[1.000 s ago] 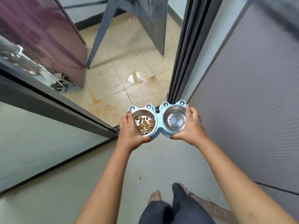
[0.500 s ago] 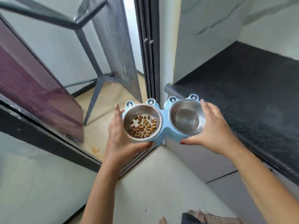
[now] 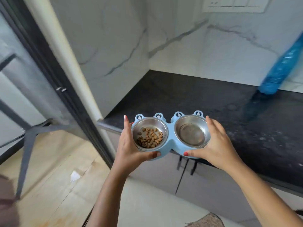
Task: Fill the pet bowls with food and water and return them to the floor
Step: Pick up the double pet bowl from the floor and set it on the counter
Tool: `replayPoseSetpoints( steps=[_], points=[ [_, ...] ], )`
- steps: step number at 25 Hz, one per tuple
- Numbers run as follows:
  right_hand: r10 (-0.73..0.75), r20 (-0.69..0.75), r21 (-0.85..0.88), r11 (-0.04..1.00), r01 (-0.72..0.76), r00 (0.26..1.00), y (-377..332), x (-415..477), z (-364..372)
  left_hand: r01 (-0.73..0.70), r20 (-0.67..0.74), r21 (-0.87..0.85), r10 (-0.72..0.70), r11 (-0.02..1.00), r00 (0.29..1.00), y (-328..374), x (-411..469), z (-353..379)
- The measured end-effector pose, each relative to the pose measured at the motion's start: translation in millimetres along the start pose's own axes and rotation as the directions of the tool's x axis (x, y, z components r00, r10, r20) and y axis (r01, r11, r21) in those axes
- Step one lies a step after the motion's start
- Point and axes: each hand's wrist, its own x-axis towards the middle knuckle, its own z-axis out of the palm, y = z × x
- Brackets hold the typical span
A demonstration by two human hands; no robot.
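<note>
Left hand (image 3: 129, 145): fingers (image 3: 126, 123) clasped round the kibble (image 3: 150, 139) end of the stand (image 3: 170, 136), thumb along the near rim.
Right hand (image 3: 214, 145): same clasp, opposite end.
Stand: level, long axis left to right, spanning hand to hand, at the bench (image 3: 213, 95) near corner; contact cannot be told.
Right bowl (image 3: 191, 135): whether it holds water is unclear.
Judgement: bench lies straight ahead, both hands equally near.

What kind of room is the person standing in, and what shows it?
Probably a home kitchen or utility corner: a black stone counter with grey cabinet doors beneath, marble-look wall tiles behind it, and a switch panel on the wall above.
</note>
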Motion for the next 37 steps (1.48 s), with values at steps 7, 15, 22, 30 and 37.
replayPoseSetpoints(
  steps=[7,15,22,30,37],
  points=[
    [0.243,-0.177,0.017,0.970,-0.244,0.954,108,-15,-50,-0.078,0.334,-0.001,0.074,0.997,0.940,38,46,126],
    [0.337,-0.218,0.025,0.940,-0.340,0.916,186,-10,-78,-0.079,0.470,0.014,0.063,0.997,0.881,54,69,224],
    [0.374,-0.171,-0.001,0.925,-0.380,0.912,210,-5,-86,-0.110,0.485,0.081,0.058,0.991,0.873,58,76,251],
    [0.391,-0.148,-0.001,0.919,-0.395,0.909,223,4,-83,-0.123,0.490,0.115,0.051,0.986,0.870,59,84,261],
    [0.377,-0.143,-0.038,0.922,-0.386,0.915,233,9,-82,-0.100,0.508,0.094,0.039,0.990,0.860,51,88,268]
  ],
)
